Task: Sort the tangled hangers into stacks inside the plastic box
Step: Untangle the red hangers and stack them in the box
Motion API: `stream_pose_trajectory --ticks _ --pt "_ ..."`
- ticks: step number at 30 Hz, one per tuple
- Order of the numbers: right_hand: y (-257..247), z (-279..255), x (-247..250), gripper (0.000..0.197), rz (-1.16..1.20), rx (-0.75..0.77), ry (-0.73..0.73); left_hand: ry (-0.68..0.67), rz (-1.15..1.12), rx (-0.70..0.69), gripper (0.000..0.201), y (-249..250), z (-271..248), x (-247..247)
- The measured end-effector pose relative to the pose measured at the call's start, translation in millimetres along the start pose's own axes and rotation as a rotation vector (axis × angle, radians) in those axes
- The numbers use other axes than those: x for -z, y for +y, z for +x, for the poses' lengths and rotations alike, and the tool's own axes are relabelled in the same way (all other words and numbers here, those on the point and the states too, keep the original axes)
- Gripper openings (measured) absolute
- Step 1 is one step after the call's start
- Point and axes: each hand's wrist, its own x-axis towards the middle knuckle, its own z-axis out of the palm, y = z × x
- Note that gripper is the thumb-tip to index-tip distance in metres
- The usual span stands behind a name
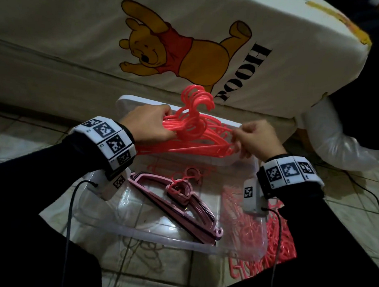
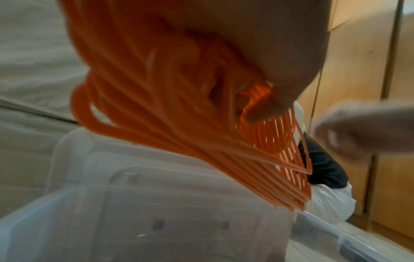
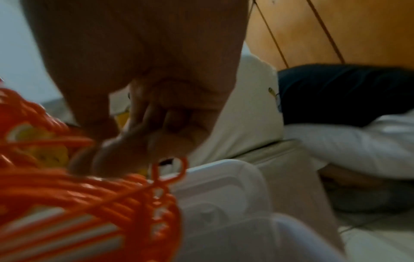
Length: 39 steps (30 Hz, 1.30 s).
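Head view: pink hangers [image 1: 177, 205] lie stacked in the clear plastic box [image 1: 159, 239] at lower centre. Above its far rim, left hand [image 1: 148, 124] grips the red hanger bundle [image 1: 191, 132]; right hand [image 1: 257, 141] pinches its end. The left wrist view alone shows wooden cupboard doors [image 2: 358, 70].

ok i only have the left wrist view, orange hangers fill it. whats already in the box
Observer: A stack of pink hangers lies in the clear plastic box.
Operator: any loose ones left outside
Observer: Yes, a red hanger pile sits on the floor beside the box's right wall.
Operator: and the blurry hand at my right edge
Observer: The right hand pinches the end of the red bundle that the left hand grips.
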Motion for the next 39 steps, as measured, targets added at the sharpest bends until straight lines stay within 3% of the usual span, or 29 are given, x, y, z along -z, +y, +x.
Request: stream_pose_trajectory --ticks 2,4,6,10,13,20,23,29,32,36,39 --pt "20 6 -6 0.031 -0.232 -0.121 -0.22 -0.007 0.013 0.001 0.029 0 1 -1" --pt "37 10 -23 0.023 -0.494 -0.13 -0.353 -0.003 0.01 -0.001 0.025 0 2 -1" --pt "48 11 -48 0.011 -0.691 -0.099 -0.418 -0.001 0.003 -0.007 0.025 1 2 -1" --pt "69 9 -103 0.026 -0.875 0.053 -0.456 -0.025 0.025 -0.024 0.031 2 3 -2" --pt "87 13 -133 0.034 -0.871 0.131 -0.416 -0.035 0.075 -0.031 0.03 0 6 -6" --pt "125 29 -162 0.056 -0.889 0.081 -0.51 -0.072 0.038 -0.063 0.028 -5 7 -10" --pt "137 29 -174 0.071 -0.899 -0.007 -0.555 -0.07 0.05 -0.08 0.025 -5 8 -12" --pt "142 25 -197 0.059 -0.871 0.022 -0.426 -0.076 0.043 -0.096 0.028 -4 11 -13" --pt "136 24 -200 0.05 -0.902 0.106 -0.36 -0.085 0.037 -0.105 0.03 -3 12 -14" --pt "127 28 -189 0.05 -0.92 0.193 -0.354 -0.071 0.024 -0.122 0.039 -1 12 -13" --pt "107 35 -177 0.043 -0.892 0.163 -0.388 -0.059 0.009 -0.127 0.055 2 10 -9"
